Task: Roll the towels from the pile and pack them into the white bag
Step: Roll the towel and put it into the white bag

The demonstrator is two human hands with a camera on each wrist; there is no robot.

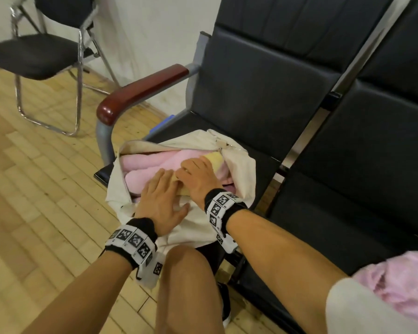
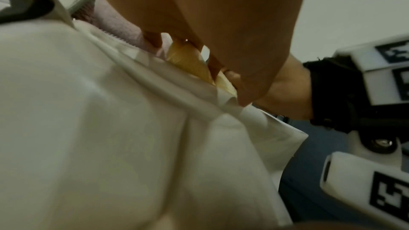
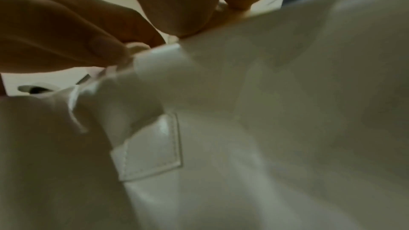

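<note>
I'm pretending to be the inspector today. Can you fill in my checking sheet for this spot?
Surface: black padded seat of a bench with a red-brown armrest.
Job's things: white bag open on the seat, pink rolled towels inside, yellow towel on top; more pink towels on the next seat.
Clutter: nothing seen.
Hands: left hand and right hand both press flat on the yellow towel.
Cables: nothing seen.
Surroundings: wooden floor, black folding chair, white wall.
</note>
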